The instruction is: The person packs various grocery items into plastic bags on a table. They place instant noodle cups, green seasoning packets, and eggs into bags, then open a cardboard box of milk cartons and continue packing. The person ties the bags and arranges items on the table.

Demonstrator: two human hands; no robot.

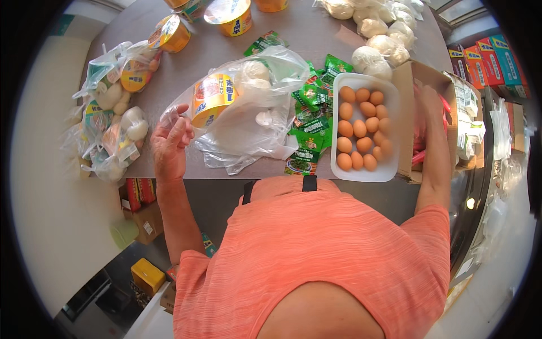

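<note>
My left hand (172,137) pinches the edge of a clear plastic bag (275,114) lying on the table. Inside the bag are a yellow instant-noodle tub (211,99) and white round buns (255,76), which look wrapped in thin film. At the right, my right hand (427,99) reaches down into an open cardboard box (405,123) holding red-wrapped sticks (419,157); its fingers are hidden there. Between the bag and the box stand a white plastic tray (334,127) of brown eggs (359,127) and a loose pile of green food sachets (313,116).
Several filled plastic bags (112,114) crowd the table's left side. More noodle tubs (228,15) stand along the far part of the table (305,31). Bagged white buns (372,29) lie at the far right. A second box of small white cartons (468,114) adjoins the cardboard box.
</note>
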